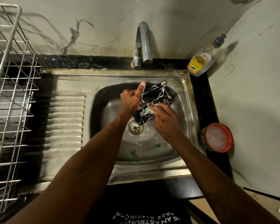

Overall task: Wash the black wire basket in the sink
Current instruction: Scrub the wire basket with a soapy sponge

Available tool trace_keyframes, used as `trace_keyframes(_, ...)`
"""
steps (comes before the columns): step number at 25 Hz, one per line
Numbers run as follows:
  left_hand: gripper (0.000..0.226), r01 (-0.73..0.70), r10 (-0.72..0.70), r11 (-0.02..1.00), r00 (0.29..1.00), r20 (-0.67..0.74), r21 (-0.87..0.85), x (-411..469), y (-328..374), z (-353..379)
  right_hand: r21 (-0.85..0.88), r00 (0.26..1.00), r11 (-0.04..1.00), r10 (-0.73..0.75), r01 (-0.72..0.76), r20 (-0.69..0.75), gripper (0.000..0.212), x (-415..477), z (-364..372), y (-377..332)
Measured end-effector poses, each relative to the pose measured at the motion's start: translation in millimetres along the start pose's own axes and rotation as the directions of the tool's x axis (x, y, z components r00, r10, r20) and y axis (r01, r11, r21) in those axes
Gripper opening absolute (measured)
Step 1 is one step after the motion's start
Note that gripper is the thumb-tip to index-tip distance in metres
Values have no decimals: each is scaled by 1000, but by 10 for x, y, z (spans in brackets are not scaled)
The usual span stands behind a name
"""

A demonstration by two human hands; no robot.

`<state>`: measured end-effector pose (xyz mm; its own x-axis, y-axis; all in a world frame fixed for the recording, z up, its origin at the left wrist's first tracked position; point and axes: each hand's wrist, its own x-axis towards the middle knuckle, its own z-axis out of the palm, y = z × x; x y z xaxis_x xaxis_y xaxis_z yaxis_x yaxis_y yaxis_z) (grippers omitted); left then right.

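Note:
A black wire basket [158,96], streaked with white foam, hangs tilted over the steel sink [181,88], above the drain [136,128]. My left hand [130,102] grips its left side, the thumb sticking straight up. My right hand [166,121] pinches a soapy green scrubber [147,111] against the basket's near wires. Foam covers the fingers of both hands. The chrome tap [144,44] stands behind the bowl; no water runs from it.
A steel dish rack [11,97] fills the left side beside the ribbed drainboard [66,125]. A clear dish-soap pump bottle [200,60] stands at the back right corner. A red soap tub [217,137] sits right of the sink. Green scrubber bits [133,153] lie in the bowl.

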<state>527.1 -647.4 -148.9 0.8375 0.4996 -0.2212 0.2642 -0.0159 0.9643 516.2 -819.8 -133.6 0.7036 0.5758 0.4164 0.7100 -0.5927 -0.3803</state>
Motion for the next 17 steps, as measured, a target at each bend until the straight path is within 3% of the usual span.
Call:
trace_keyframes(2, 64, -37, 34, 998, 998, 59, 52, -29, -16, -39, -31, 994, 996, 78, -81, -79, 32, -27, -10, -32)
trace_keyframes(5, 63, -110, 93, 985, 986, 135, 129, -79, -40, -71, -48, 944, 944, 324, -328, -66, 24, 294, -77, 45)
trace_keyframes(8, 61, -226, 190, 930, 971, 146, 291, -22, -28, -104, -72, 963, 960, 266, -269, -51, 23, 286, -71, 115)
trace_keyframes(11, 49, -390, 298, 687, 921, 251, 613, 158, 141, -15, -5, 981, 987, 159, -161, -109, 19, 266, 8, 51)
trace_keyframes(14, 57, -399, 309, 645, 916, 254, 652, 210, 305, 151, 49, 968, 983, 184, -178, -174, 16, 324, 37, 73)
trace_keyframes(17, 71, -367, 327, 633, 925, 194, 681, 283, 245, 198, 15, 979, 988, 154, -154, -130, 22, 64, 24, 158)
